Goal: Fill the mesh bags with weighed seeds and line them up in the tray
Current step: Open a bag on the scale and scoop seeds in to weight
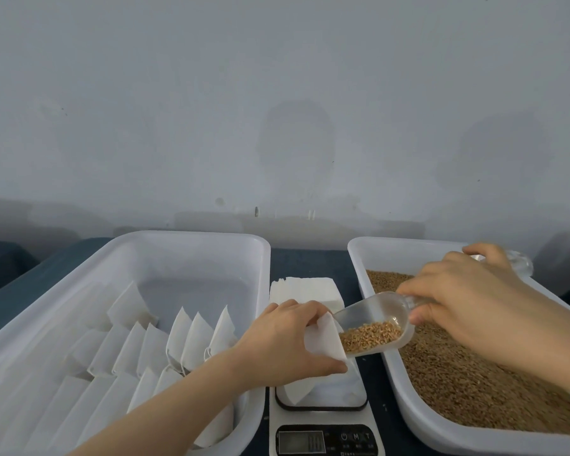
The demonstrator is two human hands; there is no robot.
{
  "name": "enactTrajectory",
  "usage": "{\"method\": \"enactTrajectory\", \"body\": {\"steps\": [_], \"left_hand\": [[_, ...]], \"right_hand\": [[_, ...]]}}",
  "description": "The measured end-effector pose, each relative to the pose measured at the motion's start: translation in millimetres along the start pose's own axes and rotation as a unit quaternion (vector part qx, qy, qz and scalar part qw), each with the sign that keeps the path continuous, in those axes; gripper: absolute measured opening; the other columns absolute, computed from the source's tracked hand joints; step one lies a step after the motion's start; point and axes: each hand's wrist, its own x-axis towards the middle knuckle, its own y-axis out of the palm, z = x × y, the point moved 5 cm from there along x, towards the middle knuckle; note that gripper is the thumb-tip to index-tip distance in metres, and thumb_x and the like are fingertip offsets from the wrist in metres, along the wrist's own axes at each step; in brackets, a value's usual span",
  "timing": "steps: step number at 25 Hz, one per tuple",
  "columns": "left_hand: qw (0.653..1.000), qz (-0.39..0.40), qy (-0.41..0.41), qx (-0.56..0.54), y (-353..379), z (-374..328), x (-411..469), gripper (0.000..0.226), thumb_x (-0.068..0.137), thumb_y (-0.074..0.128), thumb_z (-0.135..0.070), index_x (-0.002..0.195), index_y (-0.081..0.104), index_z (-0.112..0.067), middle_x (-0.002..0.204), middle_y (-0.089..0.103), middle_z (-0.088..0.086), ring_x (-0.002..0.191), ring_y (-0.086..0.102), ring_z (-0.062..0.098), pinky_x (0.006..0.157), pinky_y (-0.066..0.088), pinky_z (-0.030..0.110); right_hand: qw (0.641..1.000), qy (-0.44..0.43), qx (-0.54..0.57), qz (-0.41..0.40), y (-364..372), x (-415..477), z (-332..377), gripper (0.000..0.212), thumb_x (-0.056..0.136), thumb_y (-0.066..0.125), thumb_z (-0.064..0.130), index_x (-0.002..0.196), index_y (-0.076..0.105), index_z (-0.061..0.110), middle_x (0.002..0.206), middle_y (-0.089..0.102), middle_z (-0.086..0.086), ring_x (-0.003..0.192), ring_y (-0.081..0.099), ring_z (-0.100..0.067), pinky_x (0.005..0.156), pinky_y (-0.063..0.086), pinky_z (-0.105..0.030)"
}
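Currently filled mesh bag (323, 343): white, held at the middle of the scene between the two trays, directly over the scale; its lower end appears to reach the weighing plate.
Left hand (287, 337): grips the bag's mouth, fingers curled over the upper edge, thumb along the lower edge.
Scoop (380, 312): clear plastic, tilted, its lip at the bag's mouth.
Scoop load (369, 337): a small heap of brown seeds lying in the scoop's front end.
Right hand (468, 297): fingers pinch the scoop's handle, above the seed tray.
Scale (323, 436): white, at the near edge of the table; its display is too blurred to read.
Seed tray (356, 255): white, on the right, holding a bed of loose seeds (474, 383).
Bag tray (191, 236): white, on the left.
Filled bags (191, 337): lean in rows inside the bag tray, towards its near end.
Spare bags (306, 289): a flat white stack behind the scale, between the trays.
Table (306, 261): dark blue, set against a pale wall (277, 93).
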Motion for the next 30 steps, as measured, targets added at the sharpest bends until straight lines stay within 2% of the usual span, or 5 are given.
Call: {"method": "enactTrajectory", "body": {"steps": [9, 15, 20, 24, 30], "left_hand": [[0.994, 0.005, -0.053, -0.100, 2.9, -11.4, 13.2, 0.059, 0.064, 0.075, -0.057, 0.110, 0.042, -0.039, 0.100, 0.053, -0.018, 0.095, 0.052, 0.006, 0.084, 0.048, 0.027], [0.983, 0.000, -0.083, -0.165, 12.4, 2.1, 11.2, 0.057, 0.069, 0.076, -0.045, 0.113, 0.040, -0.040, 0.105, 0.054, -0.010, 0.091, 0.054, 0.003, 0.072, 0.045, 0.016], [0.986, -0.004, -0.088, -0.139, 11.3, 5.6, 11.9, 0.044, 0.073, 0.070, -0.047, 0.105, 0.040, -0.040, 0.094, 0.051, -0.019, 0.082, 0.050, -0.002, 0.058, 0.035, 0.009], [0.986, 0.003, -0.084, -0.144, 11.9, 5.1, 10.3, 0.045, 0.074, 0.070, -0.049, 0.106, 0.040, -0.039, 0.095, 0.051, -0.018, 0.084, 0.050, 0.001, 0.061, 0.037, 0.013], [0.985, -0.005, -0.087, -0.151, 12.1, 7.4, 9.7, 0.045, 0.072, 0.070, -0.051, 0.105, 0.042, -0.040, 0.099, 0.054, -0.019, 0.090, 0.053, -0.002, 0.064, 0.041, 0.010]], "right_hand": [[0.983, -0.039, -0.177, -0.039, -40.2, 7.6, 30.6, 0.012, 0.087, 0.058, 0.026, 0.093, 0.062, 0.035, 0.092, 0.057, 0.015, 0.099, 0.046, -0.014, 0.094, 0.002, -0.041], [0.966, -0.077, -0.188, -0.162, -44.0, 4.4, 56.9, 0.031, 0.037, 0.079, -0.002, 0.042, 0.057, 0.018, 0.043, 0.044, 0.003, 0.051, 0.048, -0.024, 0.086, 0.041, -0.044], [0.967, -0.004, -0.237, -0.096, -43.8, 1.7, 28.4, 0.016, 0.063, 0.079, 0.028, 0.072, 0.066, 0.030, 0.067, 0.062, 0.009, 0.072, 0.060, -0.021, 0.085, 0.024, -0.038], [0.973, 0.176, -0.074, -0.129, -36.8, 2.4, -46.7, 0.033, 0.081, 0.055, 0.050, 0.088, 0.056, 0.018, 0.072, 0.062, 0.001, 0.063, 0.062, -0.025, 0.062, 0.044, -0.031], [0.946, 0.301, 0.112, -0.039, 96.6, 16.4, -73.7, 0.021, 0.095, 0.052, 0.026, 0.097, 0.037, 0.011, 0.081, 0.052, -0.002, 0.059, 0.053, -0.018, 0.044, 0.039, -0.029]]}}
